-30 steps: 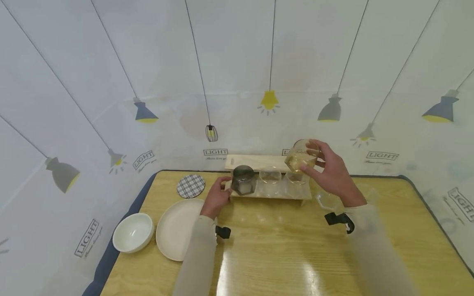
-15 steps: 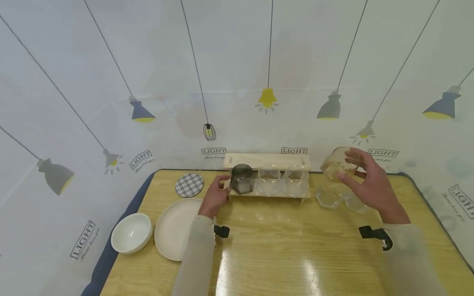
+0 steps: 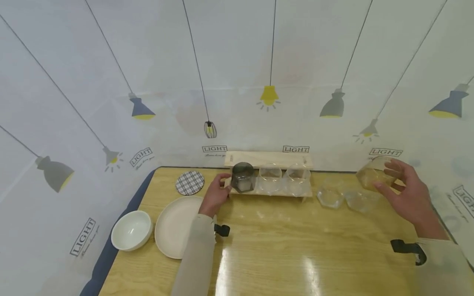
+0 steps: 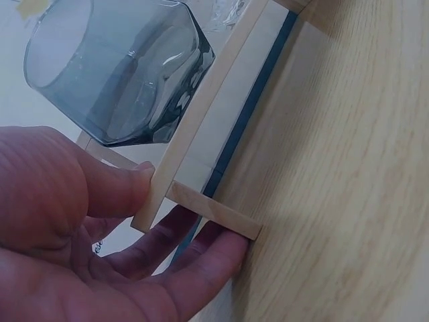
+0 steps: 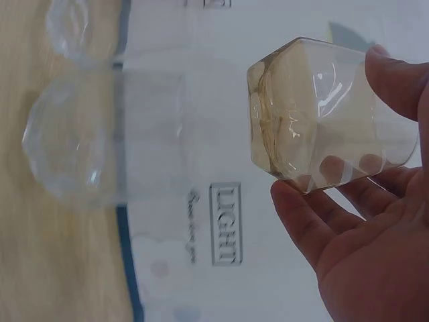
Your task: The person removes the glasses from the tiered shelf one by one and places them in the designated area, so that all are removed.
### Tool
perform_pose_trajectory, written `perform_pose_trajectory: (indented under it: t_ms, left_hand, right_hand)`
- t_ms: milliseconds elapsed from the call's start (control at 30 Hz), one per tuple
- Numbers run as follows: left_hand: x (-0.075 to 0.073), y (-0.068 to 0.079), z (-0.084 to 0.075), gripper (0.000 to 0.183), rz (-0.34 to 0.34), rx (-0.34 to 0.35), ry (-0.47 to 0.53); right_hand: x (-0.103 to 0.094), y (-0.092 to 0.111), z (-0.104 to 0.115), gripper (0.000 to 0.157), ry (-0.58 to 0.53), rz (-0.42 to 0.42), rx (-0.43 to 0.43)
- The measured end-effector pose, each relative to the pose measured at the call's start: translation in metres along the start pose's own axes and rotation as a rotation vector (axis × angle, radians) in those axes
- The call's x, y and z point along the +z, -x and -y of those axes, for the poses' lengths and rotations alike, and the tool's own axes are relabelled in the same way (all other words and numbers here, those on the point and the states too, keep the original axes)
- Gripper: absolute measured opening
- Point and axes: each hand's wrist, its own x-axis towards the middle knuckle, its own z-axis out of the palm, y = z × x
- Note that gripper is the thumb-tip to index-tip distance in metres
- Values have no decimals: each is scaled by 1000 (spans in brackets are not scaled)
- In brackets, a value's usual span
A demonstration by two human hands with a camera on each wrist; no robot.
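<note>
Your L hand grips the L end of the wooden rack, thumb opp. curled fingers. On rack: smoky glass, 2 clear tumblers. On table, R of rack: 2 hex glasses. Far R, off table: amber glass, held by your R hand, fingers spread to its width.

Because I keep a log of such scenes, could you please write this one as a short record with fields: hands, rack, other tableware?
Left hand: the left hand grips the left end of the wooden rack
Right hand: the right hand holds an amber-tinted glass above the table
On rack, left to right: smoky grey glass, two clear glasses
Right of rack: two more clear glasses on the table
Left of rack: plaid round coaster, beige plate, white bowl
</note>
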Motion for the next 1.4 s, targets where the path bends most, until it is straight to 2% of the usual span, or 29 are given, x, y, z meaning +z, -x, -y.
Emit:
perform_pose_trajectory:
  t_ms: [133,300,467,700,933,1067,1400]
  left_hand:
    - [0,1,2,45,9,-7,28]
    - [-1,2,2,44,6,8,27]
    - [-3,3,1,44,26,20,26]
    - [-3,3,1,44,35,29,36]
    - [-1,1,2,44,35,16,24]
    - [0,1,3,44,35,19,10]
    - [-2,0,3,44,31,23,1]
  right_hand:
    - [-8,9,-21,81,45,-24,86]
    - [-8,21,-38,82,96,-53,212]
    - [-8,26,-50,83,115,-79,246]
    - [-4,35,-72,82,107,-27,310]
    - [0,46,-98,82,36,37,278]
    - [5,52,-109,81,42,51,266]
    - [9,56,-111,86,32,56,290]
